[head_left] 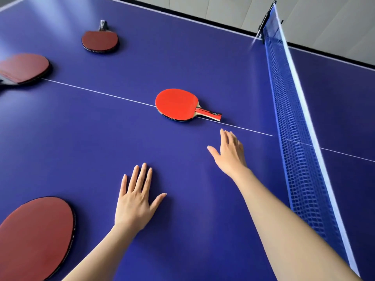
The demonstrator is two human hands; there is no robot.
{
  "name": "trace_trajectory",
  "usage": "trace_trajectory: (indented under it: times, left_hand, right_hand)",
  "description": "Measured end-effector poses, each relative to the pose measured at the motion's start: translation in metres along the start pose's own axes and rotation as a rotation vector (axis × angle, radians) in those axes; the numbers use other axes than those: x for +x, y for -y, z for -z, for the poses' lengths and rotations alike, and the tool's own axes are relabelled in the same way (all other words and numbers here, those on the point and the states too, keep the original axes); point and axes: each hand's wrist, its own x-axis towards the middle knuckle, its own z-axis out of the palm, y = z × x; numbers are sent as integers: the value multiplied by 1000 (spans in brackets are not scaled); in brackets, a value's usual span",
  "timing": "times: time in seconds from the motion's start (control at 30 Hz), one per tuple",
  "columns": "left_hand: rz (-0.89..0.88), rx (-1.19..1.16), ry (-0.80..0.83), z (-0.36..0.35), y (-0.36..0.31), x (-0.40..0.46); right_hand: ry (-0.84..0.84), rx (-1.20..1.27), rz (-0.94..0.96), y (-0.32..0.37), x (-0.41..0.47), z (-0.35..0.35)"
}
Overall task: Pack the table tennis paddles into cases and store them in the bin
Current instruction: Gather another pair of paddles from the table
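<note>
Red paddle (176, 104) (untouched) near hands (230, 153).

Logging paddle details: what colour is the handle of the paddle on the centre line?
Red with black and pale wood edges, on the bright red paddle; head view.

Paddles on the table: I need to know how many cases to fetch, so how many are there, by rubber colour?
Bright red paddle: 1, on the centre line.
Dark red paddles: 3, two of them cut off by the frame edge.
Total: 4 paddles. No case or bin is in view.
</note>
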Motion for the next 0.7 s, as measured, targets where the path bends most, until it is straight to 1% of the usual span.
trace_trajectory:
  times: [0.2, 0.33, 0.4, 0.53, 0.63, 0.7]
  left_hand:
    - [-42, -18, -52, -6, 3, 3]
    - [-50, -10, -79, -8, 3, 3]
    - [-42, -1, -77, -9, 3, 3]
    - [-33, 3, -68, -8, 2, 3]
    - [-35, -7, -54, -8, 2, 2]
    - [-36, -7, -49, -8, 2, 2]
  right_hand:
    - [-33, -66, 29, 6, 92, -1]
    - [50, -127, 4, 2, 129, -5]
    - [63, -161, -2, 2, 135, -9]
    - [-98, -199, 79, 4, 126, -15]
    - [-61, -114, 174, 8, 107, -16]
    - [-28, -36, 188, 13, 95, -14]
